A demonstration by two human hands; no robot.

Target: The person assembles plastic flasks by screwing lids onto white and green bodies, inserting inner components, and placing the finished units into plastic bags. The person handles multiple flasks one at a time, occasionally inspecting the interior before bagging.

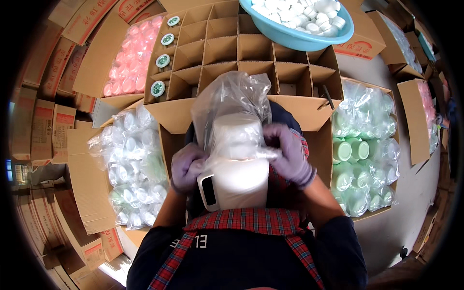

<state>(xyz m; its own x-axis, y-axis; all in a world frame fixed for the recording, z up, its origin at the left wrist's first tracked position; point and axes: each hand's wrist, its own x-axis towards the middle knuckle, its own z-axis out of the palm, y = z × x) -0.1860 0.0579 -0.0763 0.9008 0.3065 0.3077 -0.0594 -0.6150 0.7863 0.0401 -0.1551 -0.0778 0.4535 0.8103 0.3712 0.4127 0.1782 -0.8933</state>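
In front of my body stands a white jug (241,182) with a handle on its left side. A clear plastic bag (231,96) covers its upper part, and the bag's loose end rises beyond it. My left hand (187,168), in a purple glove, is closed on the bag's edge just above the handle. On the opposite side my right hand (293,155), gloved too, pinches the bag's edge beside the jug's upper part. The jug's underside is hidden by my apron (246,220).
Ahead is a divided carton (220,50); round items with green-and-white tops (157,88) fill its left column. A blue basin (302,42) of white caps rests on its far right. Cartons of bagged white (133,169), pink (133,58) and green containers (355,150) flank me.
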